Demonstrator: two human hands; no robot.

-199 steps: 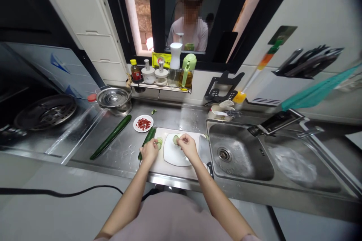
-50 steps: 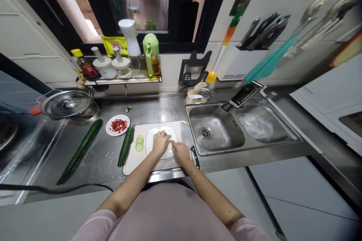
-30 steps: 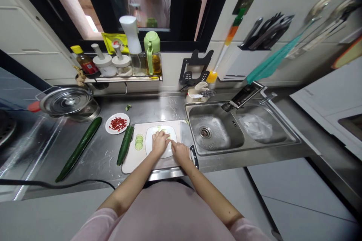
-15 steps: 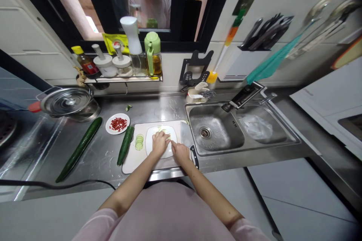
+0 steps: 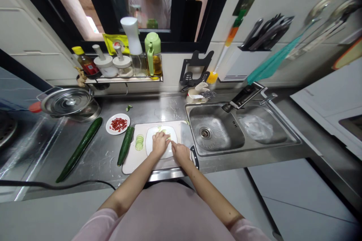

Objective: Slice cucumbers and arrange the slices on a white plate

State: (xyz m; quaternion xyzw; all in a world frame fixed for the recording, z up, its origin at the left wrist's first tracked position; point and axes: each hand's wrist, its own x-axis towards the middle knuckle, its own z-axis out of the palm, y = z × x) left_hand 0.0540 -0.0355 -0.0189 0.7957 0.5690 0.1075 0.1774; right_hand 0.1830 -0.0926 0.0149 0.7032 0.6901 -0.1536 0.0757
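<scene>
My left hand (image 5: 160, 144) is over a white plate (image 5: 149, 143), its fingers bent and closed on pale green cucumber slices (image 5: 160, 129). Close against it, at the plate's right side, my right hand (image 5: 181, 153) has its fingers drawn together; whatever lies between them is hidden. The plate rests on a light cutting board (image 5: 135, 163). A short row of cucumber slices overlaps on the board left of the plate. A cut cucumber (image 5: 125, 146) lies along the board's left edge. On the right side is a wide-bladed knife (image 5: 186, 135), its dark handle partly behind my right hand.
A whole cucumber (image 5: 79, 150) and a small plate of chopped red pieces (image 5: 108, 125) are to the left. Farther back stands a lidded pot (image 5: 70, 102). The double sink (image 5: 216, 126) borders the board's right. A seasoning rack (image 5: 124, 80) hangs behind; a cord (image 5: 56, 185) crosses the front left.
</scene>
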